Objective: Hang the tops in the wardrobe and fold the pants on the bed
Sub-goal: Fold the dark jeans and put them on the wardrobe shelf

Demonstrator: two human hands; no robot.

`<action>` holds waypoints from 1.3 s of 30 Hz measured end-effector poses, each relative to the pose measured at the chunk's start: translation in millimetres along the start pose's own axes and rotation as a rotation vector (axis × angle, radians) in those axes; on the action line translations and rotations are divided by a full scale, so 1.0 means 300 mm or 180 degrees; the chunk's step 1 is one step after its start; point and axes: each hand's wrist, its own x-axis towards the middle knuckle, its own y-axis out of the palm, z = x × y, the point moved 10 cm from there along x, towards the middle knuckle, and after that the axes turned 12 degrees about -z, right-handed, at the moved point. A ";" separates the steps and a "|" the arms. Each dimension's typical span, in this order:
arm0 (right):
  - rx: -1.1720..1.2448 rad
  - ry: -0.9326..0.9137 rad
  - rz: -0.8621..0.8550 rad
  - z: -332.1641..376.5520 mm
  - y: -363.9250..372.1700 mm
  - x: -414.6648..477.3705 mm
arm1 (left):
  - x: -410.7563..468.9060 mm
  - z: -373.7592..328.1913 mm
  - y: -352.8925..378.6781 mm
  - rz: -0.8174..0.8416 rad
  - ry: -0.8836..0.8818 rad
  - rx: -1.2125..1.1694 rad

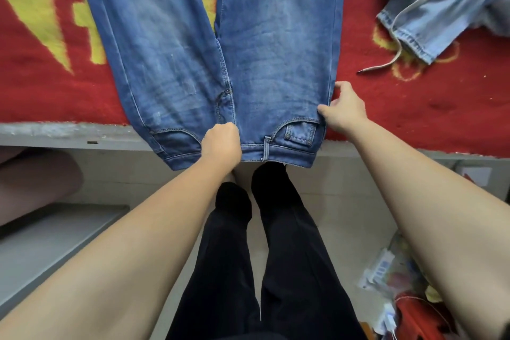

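A pair of blue jeans (265, 44) lies flat on the bed's red and yellow blanket (47, 63), legs pointing away, the waistband hanging over the near bed edge. My left hand (222, 143) grips the waistband at its middle, fingers curled into the fabric. My right hand (345, 109) pinches the right side seam at the hip, beside the front pocket. At the far right lies a crumpled light-blue denim garment (441, 3) with a white drawstring.
The grey bed frame edge (69, 132) runs across below the blanket. My legs in black trousers (276, 257) stand on the tiled floor. A grey step or shelf (55, 243) is at the left. Bags and clutter (392, 284) sit on the floor at the right.
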 end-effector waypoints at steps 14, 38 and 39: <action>0.1518 0.0015 -0.0582 0.088 -0.112 0.259 | 0.039 -0.446 0.075 -0.0105 -0.0020 -0.0552; 0.2270 -0.0883 0.0757 0.919 0.174 -0.025 | -0.011 0.217 -0.144 0.1339 -0.0835 -0.3146; 0.2176 -0.0946 0.0813 0.970 0.208 -0.064 | -0.011 0.284 -0.149 0.1256 -0.0912 -0.3240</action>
